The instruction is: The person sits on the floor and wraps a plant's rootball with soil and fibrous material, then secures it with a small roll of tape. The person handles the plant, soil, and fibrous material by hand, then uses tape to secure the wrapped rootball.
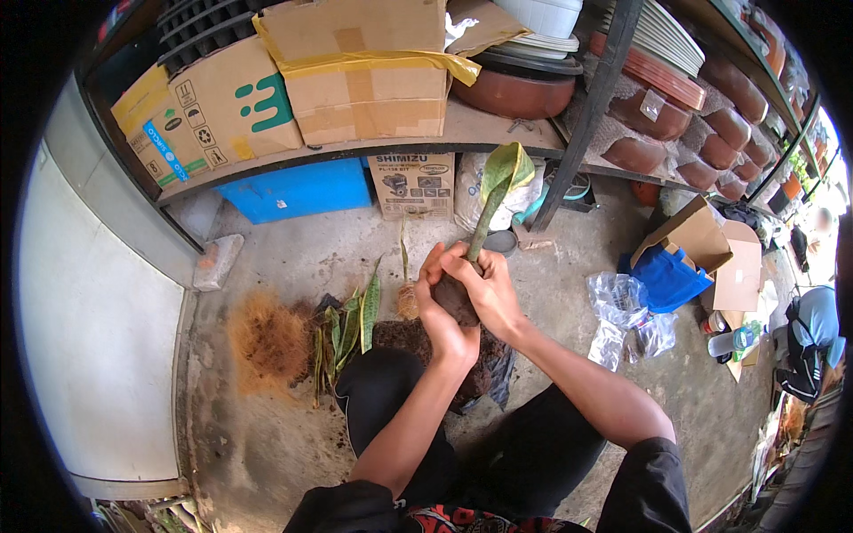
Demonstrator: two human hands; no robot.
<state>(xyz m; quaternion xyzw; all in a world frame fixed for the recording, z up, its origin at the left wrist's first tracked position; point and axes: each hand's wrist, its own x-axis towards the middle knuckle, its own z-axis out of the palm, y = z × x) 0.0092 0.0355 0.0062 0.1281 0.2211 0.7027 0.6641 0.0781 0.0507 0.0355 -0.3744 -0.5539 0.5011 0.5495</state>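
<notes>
My left hand (pixel 440 316) and my right hand (pixel 493 290) are cupped together around a dark ball of soil (pixel 456 300). From the top of the ball rises a single snake plant leaf (pixel 493 196), green with pale yellow edges, tilted to the right. Below my hands, between my knees, dark potting soil (pixel 400 333) lies on black plastic (pixel 503 373), partly hidden by my arms. Several loose snake plant leaves (pixel 346 326) are left of it. Behind my left hand stands a small snake plant (pixel 404 253) with a fibre-wrapped root ball (pixel 407 301).
A heap of brown coconut fibre (pixel 270 340) is on the concrete floor at left. A shelf (pixel 400 145) ahead carries cardboard boxes (pixel 370 86) and pots (pixel 516 90). At right are clear plastic bags (pixel 616 300), a blue bag (pixel 670 280) and a bottle (pixel 730 341). A person (pixel 821 233) is far right.
</notes>
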